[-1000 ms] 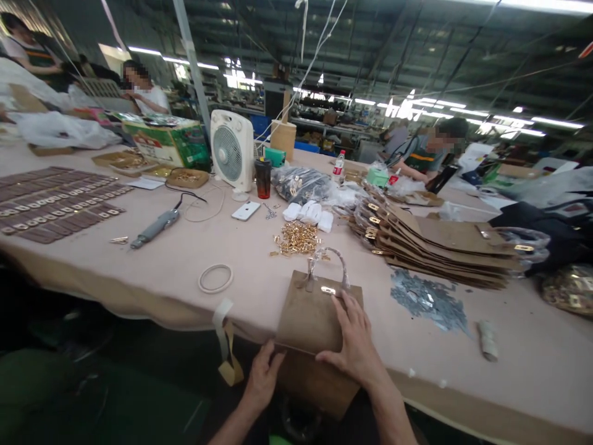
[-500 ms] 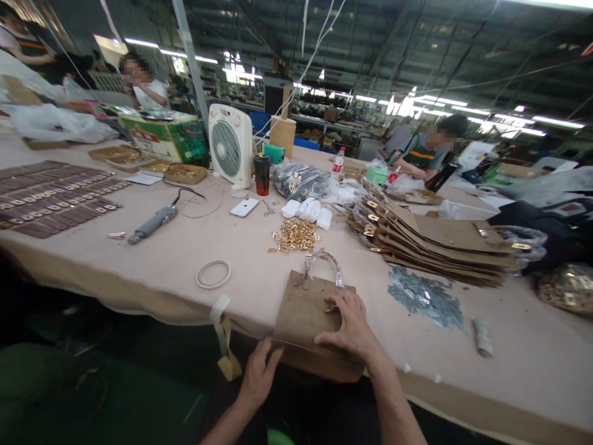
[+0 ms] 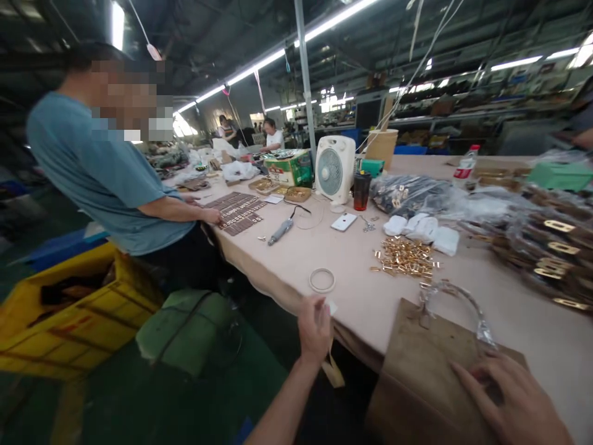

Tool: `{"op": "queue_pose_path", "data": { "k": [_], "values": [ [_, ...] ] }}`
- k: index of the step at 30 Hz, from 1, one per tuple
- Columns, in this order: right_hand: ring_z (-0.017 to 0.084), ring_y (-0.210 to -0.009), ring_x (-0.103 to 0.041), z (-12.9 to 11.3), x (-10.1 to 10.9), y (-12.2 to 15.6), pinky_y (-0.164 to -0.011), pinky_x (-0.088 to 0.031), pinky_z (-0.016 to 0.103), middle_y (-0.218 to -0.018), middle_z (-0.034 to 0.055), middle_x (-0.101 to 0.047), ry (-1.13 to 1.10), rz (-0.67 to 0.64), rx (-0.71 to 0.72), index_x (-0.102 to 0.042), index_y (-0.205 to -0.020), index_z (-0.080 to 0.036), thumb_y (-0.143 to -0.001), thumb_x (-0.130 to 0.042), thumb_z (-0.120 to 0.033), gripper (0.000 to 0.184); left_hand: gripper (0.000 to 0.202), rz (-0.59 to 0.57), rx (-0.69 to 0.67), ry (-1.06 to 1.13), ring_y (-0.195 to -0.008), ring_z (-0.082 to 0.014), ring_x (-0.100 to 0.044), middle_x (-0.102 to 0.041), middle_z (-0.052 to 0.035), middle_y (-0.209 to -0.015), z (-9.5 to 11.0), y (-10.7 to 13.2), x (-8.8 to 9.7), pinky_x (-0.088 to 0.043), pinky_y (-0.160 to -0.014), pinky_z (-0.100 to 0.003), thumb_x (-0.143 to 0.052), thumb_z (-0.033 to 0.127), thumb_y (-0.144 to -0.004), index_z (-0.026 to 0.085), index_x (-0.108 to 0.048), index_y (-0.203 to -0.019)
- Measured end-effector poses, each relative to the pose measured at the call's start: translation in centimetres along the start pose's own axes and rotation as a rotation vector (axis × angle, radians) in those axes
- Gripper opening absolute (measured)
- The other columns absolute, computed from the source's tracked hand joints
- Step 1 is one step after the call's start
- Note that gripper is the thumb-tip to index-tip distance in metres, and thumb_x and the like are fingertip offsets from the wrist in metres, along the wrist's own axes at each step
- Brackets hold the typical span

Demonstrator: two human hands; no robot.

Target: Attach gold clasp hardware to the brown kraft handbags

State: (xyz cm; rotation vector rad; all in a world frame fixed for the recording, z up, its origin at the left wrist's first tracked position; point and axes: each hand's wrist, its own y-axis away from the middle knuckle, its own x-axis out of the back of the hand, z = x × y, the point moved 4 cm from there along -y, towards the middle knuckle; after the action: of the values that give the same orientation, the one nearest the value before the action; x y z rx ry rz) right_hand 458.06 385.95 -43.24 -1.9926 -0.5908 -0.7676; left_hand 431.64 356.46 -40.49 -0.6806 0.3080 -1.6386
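Observation:
A brown handbag [image 3: 417, 352] lies at the table's front edge, its lower part hanging over. Clear plastic wraps its arched handle [image 3: 463, 295]. My right hand [image 3: 519, 398] rests on the bag's front, thumb spread and fingers curled against the flap below the handle; its fingertips are partly hidden. At the table edge to the left, my left hand [image 3: 315, 330] is closed in a pinch at the upper end of a pale tape strip [image 3: 334, 372], which dangles below it. Just beyond, a whitish ring [image 3: 322, 280] lies flat.
Gold metal fittings [image 3: 405, 256], white pads [image 3: 419, 227], a phone [image 3: 343, 222], a drink cup [image 3: 362, 190], a fan [image 3: 334, 170] and a grey power tool [image 3: 280, 232] lie beyond. A co-worker [image 3: 106, 154] stands left, near a yellow bin [image 3: 88, 321]. Plastic-wrapped bag parts [image 3: 556, 253] are right.
The view has swung left, bringing the co-worker and yellow bin into sight. My left hand has moved from beside the bag to the tape strip. My right hand stays on the bag.

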Motion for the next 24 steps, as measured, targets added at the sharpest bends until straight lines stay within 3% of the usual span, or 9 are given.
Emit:
{"op": "queue_pose_path", "data": {
  "k": [2,4,8,12,15,16,19,24],
  "values": [
    [0.039,-0.108,-0.067,0.2,-0.2,0.4,-0.098,-0.053,0.058,-0.089,0.0116,-0.071,0.010,-0.056,0.044,-0.065,-0.075,-0.029,-0.086,-0.057,-0.074,0.047,0.017,-0.004,0.053,-0.053,-0.101,-0.0211,-0.066,-0.068,-0.0098,-0.111,-1.8,-4.1,0.9,-0.057,-0.090,-0.038,-0.056,0.023,-0.098,0.020,-0.066,-0.111],
    [0.039,-0.116,-0.065,0.3,-0.4,0.7,-0.104,-0.050,0.059,-0.096,0.0135,-0.072,0.032,-0.073,0.050,-0.066,-0.080,-0.028,-0.090,-0.057,-0.068,0.043,0.017,-0.130,0.015,-0.124,-0.100,-0.0221,-0.066,-0.070,-0.0098,-0.107,-3.1,-7.2,1.1,-0.057,-0.090,-0.040,-0.054,0.022,-0.097,0.019,-0.068,-0.106],
    [0.037,-0.122,-0.063,0.5,-0.9,1.1,-0.109,-0.049,0.058,-0.104,0.0125,-0.074,0.028,-0.077,0.060,-0.071,-0.095,-0.025,-0.094,-0.055,-0.063,0.041,0.013,-0.349,-0.092,-0.130,-0.105,-0.0243,-0.066,-0.074,-0.0064,-0.105,-4.4,-9.8,0.9,-0.054,-0.099,-0.045,-0.069,0.023,-0.089,0.023,-0.074,-0.100],
    [0.034,-0.122,-0.066,0.4,-1.4,1.4,-0.114,-0.047,0.057,-0.114,0.0110,-0.076,-0.004,-0.074,0.084,-0.073,-0.107,-0.025,-0.097,-0.053,-0.057,0.040,0.028,-0.547,-0.242,-0.217,-0.118,-0.0285,-0.061,-0.073,-0.0094,-0.117,-4.4,-9.8,-0.3,-0.048,-0.107,-0.049,-0.083,0.025,-0.079,0.022,-0.076,-0.106],
    [0.032,-0.114,-0.070,0.0,-1.8,1.5,-0.110,-0.049,0.056,-0.115,0.0095,-0.077,-0.001,-0.112,0.079,-0.074,-0.113,-0.025,-0.099,-0.052,-0.051,0.037,0.009,-0.629,-0.285,-0.263,-0.110,-0.0266,-0.064,-0.074,-0.0082,-0.103,-4.5,-9.6,-1.2,-0.049,-0.104,-0.048,-0.077,0.024,-0.085,0.021,-0.074,-0.093],
    [0.032,-0.111,-0.071,-0.1,-1.8,1.4,-0.107,-0.050,0.055,-0.115,0.0093,-0.078,0.002,-0.125,0.079,-0.074,-0.113,-0.025,-0.099,-0.052,-0.050,0.036,0.003,-0.631,-0.282,-0.257,-0.106,-0.0257,-0.064,-0.073,-0.0074,-0.098,-4.4,-9.5,-1.4,-0.049,-0.103,-0.047,-0.074,0.023,-0.088,0.021,-0.072,-0.090],
    [0.031,-0.106,-0.072,-0.9,-1.6,0.7,-0.099,-0.053,0.053,-0.113,0.0082,-0.079,-0.001,-0.142,0.096,-0.075,-0.113,-0.026,-0.098,-0.054,-0.043,0.031,0.009,-0.569,-0.254,-0.221,-0.106,-0.0254,-0.064,-0.072,-0.0084,-0.101,-3.6,-8.9,-1.9,-0.050,-0.101,-0.046,-0.060,0.024,-0.097,0.020,-0.069,-0.095],
    [0.031,-0.109,-0.072,-3.0,-1.0,-1.0,-0.102,-0.051,0.055,-0.116,0.0069,-0.078,-0.024,-0.208,0.013,-0.074,-0.114,-0.028,-0.096,-0.055,-0.036,0.027,0.020,-0.468,-0.094,0.007,-0.110,-0.0235,-0.065,-0.071,-0.0081,-0.113,0.3,-6.2,-4.1,-0.052,-0.099,-0.040,-0.054,0.034,-0.102,0.022,-0.065,-0.112]
  ]
}}
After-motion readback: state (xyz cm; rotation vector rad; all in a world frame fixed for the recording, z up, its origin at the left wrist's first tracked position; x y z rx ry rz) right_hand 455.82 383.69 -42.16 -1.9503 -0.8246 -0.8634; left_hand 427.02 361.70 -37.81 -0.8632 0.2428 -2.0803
